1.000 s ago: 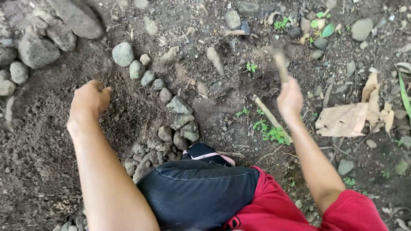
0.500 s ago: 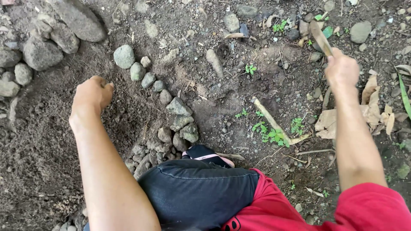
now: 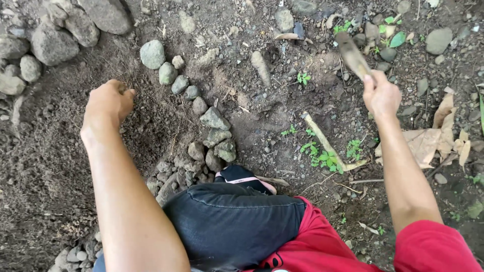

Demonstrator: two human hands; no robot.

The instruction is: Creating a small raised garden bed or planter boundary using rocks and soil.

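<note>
The bare dark soil [image 3: 45, 201] fills the frame, and the left hand [image 3: 107, 102] presses into it as a loose fist, fingers curled under — whether they hold a clump of earth cannot be told. Just right of those knuckles a line of grey stones [image 3: 201, 121] runs down toward the person's knee [image 3: 232, 221]. The right hand [image 3: 381, 94] has swung up and outward since a second ago, when it sat lower near the pale stick [image 3: 327, 146]; it is now clamped around the handle of a digging tool [image 3: 353, 55], whose blurred blade rises above the fingers — mid-stroke, so the chopping at the ground goes on. Dry leaves [image 3: 428, 141] lie right of that wrist.
</note>
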